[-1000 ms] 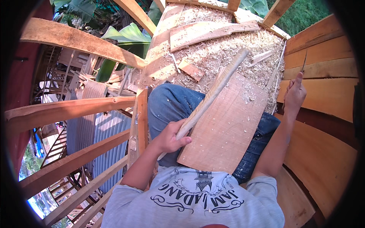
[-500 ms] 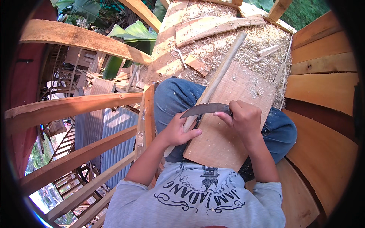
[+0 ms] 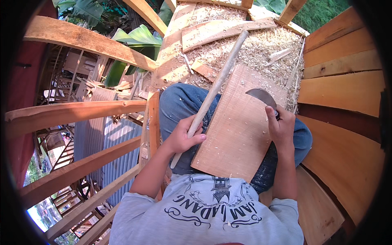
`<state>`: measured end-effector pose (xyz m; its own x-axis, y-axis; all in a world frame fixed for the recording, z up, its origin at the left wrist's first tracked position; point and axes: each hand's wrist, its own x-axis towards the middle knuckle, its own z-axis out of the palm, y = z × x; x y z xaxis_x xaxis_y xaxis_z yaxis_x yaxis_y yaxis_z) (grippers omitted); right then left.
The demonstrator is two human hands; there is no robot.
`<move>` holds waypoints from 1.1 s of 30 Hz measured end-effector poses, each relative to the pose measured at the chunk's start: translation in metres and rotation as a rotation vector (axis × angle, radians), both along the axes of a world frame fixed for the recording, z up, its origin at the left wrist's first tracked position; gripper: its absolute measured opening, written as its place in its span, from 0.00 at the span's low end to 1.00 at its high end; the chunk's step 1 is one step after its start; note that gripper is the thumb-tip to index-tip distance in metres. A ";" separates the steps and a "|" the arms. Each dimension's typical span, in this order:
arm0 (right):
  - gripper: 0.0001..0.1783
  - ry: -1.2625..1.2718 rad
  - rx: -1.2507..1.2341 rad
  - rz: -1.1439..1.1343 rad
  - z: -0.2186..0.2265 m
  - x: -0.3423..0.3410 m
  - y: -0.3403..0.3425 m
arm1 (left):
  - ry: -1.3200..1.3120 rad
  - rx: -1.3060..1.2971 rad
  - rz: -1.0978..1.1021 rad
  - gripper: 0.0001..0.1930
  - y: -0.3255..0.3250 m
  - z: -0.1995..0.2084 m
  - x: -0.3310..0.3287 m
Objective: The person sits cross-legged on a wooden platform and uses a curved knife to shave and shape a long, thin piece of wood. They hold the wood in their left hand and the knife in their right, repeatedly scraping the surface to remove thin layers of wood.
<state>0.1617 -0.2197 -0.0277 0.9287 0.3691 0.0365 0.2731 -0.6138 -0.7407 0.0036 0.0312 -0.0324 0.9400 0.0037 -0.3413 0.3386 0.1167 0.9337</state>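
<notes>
My left hand (image 3: 185,134) is closed round the lower part of a long, pale wooden stick (image 3: 221,76), which slants up and away to the right. In my right hand (image 3: 281,127) is the handle of a knife with a dark, curved blade (image 3: 262,97); the blade points left, apart from the stick. A flat wooden board (image 3: 237,126) lies across my lap, beneath the knife and to the right of the stick. Most of the knife's handle is hidden by my fingers.
Wood shavings (image 3: 261,49) cover the floor ahead, with a curved plank (image 3: 224,32) and a small wood offcut (image 3: 203,70) among them. Wooden rails (image 3: 77,114) run along my left. A wall of planks (image 3: 343,87) stands close on my right.
The knife has come off the stick and moved right, over the board, its blade turned. My left hand still grips the stick. The whole view has shifted slightly.
</notes>
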 end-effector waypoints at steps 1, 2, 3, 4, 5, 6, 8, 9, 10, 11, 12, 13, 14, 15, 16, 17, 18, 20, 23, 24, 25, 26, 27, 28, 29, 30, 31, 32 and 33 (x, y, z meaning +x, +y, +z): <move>0.26 0.025 -0.006 -0.005 -0.010 -0.003 0.002 | 0.030 -0.014 -0.001 0.16 0.003 0.001 0.000; 0.27 0.101 0.066 -0.054 -0.013 -0.003 0.001 | 0.046 -0.142 0.003 0.15 0.003 0.002 0.002; 0.27 0.180 0.155 -0.101 -0.016 -0.002 0.005 | 0.066 -0.257 0.009 0.14 0.006 0.005 0.004; 0.27 0.213 0.168 -0.119 -0.018 -0.001 0.007 | 0.096 -0.468 0.043 0.14 0.006 0.011 0.007; 0.27 0.247 0.180 -0.138 -0.019 0.000 0.008 | 0.126 -0.679 0.076 0.14 0.004 0.016 0.011; 0.27 0.272 0.186 -0.158 -0.019 0.003 0.007 | 0.126 -0.703 0.108 0.16 -0.004 0.019 0.017; 0.26 0.259 0.271 -0.102 -0.018 0.003 0.007 | 0.151 -0.677 0.040 0.16 -0.014 0.036 0.029; 0.26 0.255 0.296 -0.082 -0.019 0.001 0.002 | 0.171 -0.682 0.001 0.16 -0.023 0.042 0.035; 0.25 0.312 0.357 -0.072 -0.024 0.000 -0.002 | 0.188 -0.646 -0.024 0.15 -0.032 0.044 0.040; 0.24 0.369 0.419 -0.063 -0.031 -0.001 -0.004 | 0.205 -0.669 -0.036 0.15 -0.043 0.047 0.047; 0.24 0.428 0.481 -0.055 -0.033 -0.002 -0.006 | 0.225 -0.694 -0.047 0.15 -0.054 0.048 0.054; 0.23 0.554 0.617 -0.019 -0.033 -0.003 -0.009 | 0.246 -0.718 -0.057 0.14 -0.064 0.047 0.061; 0.23 0.678 0.756 0.019 -0.032 -0.004 -0.010 | 0.267 -0.695 -0.093 0.14 -0.073 0.043 0.066; 0.22 0.801 0.897 0.062 -0.030 -0.003 -0.012 | 0.289 -0.647 -0.121 0.13 -0.083 0.043 0.071; 0.22 0.823 0.986 0.123 -0.036 -0.003 -0.013 | 0.310 -0.600 -0.147 0.13 -0.092 0.045 0.075; 0.22 0.823 0.997 0.135 -0.035 -0.002 -0.014 | 0.329 -0.552 -0.173 0.13 -0.100 0.045 0.079; 0.21 0.828 1.008 0.150 -0.034 -0.004 -0.013 | 0.337 -0.535 -0.199 0.12 -0.105 0.042 0.081; 0.18 0.868 0.980 0.108 -0.027 -0.007 -0.012 | 0.313 -0.485 -0.170 0.13 -0.116 0.041 0.083; 0.15 0.934 0.992 0.062 -0.031 -0.007 -0.016 | 0.251 -0.362 -0.173 0.15 -0.118 0.029 0.075; 0.13 0.916 1.041 -0.021 -0.027 -0.008 -0.015 | 0.222 -0.310 -0.186 0.16 -0.117 0.028 0.072; 0.12 0.910 1.095 -0.020 -0.027 -0.008 -0.017 | 0.282 -0.318 -0.239 0.15 -0.113 0.031 0.069; 0.12 0.904 1.148 -0.020 -0.029 -0.007 -0.019 | 0.343 -0.325 -0.292 0.14 -0.107 0.037 0.065; 0.12 0.896 1.202 -0.017 -0.030 -0.006 -0.021 | 0.401 -0.331 -0.345 0.14 -0.100 0.042 0.061; 0.12 0.860 1.162 0.002 -0.031 -0.005 -0.023 | 0.396 -0.353 -0.413 0.13 -0.094 0.036 0.053; 0.13 0.859 1.146 0.001 -0.030 -0.005 -0.022 | 0.437 -0.434 -0.370 0.12 -0.091 0.038 0.048; 0.13 0.858 1.127 0.000 -0.028 -0.006 -0.020 | 0.476 -0.516 -0.324 0.11 -0.088 0.041 0.044; 0.13 0.856 1.109 -0.001 -0.027 -0.007 -0.019 | 0.515 -0.598 -0.278 0.11 -0.086 0.042 0.042; 0.14 0.831 1.090 0.002 -0.028 -0.007 -0.018 | 0.506 -0.577 -0.259 0.10 -0.086 0.044 0.042; 0.15 0.806 1.066 0.009 -0.028 -0.007 -0.017 | 0.494 -0.559 -0.237 0.10 -0.086 0.047 0.043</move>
